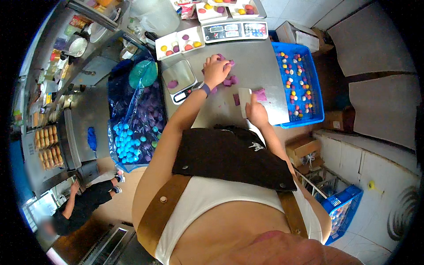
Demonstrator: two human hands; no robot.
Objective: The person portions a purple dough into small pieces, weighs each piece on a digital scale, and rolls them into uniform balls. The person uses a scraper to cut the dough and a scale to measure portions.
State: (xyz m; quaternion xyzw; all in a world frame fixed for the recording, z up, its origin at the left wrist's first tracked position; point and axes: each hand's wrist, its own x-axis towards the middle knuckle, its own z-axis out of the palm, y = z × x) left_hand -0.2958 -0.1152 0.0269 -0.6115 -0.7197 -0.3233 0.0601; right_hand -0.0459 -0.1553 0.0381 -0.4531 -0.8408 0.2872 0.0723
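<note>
My left hand point(216, 70), with a watch and dark band at the wrist, reaches over several purple dough pieces point(231, 80) on the steel worktop point(220, 114). Its fingers touch dough at the far side; whether they grip a piece is hidden. My right hand point(257, 113) grips a pale, flat dough scraper point(245, 101), its blade standing on edge against the worktop. A flattened purple dough strip point(261, 94) lies just right of the blade, and a smaller dough bit point(236, 99) lies on its left. One purple lump point(172, 84) rests on the small digital scale point(179, 78).
White trays point(180, 42) of colored balls stand behind, beside a larger scale point(234, 31). Right of the worktop is a blue crate point(317, 86) holding ball groups. Left lies a plastic-covered container point(135, 99) with blue and purple balls. Another person point(87, 200) stands far left.
</note>
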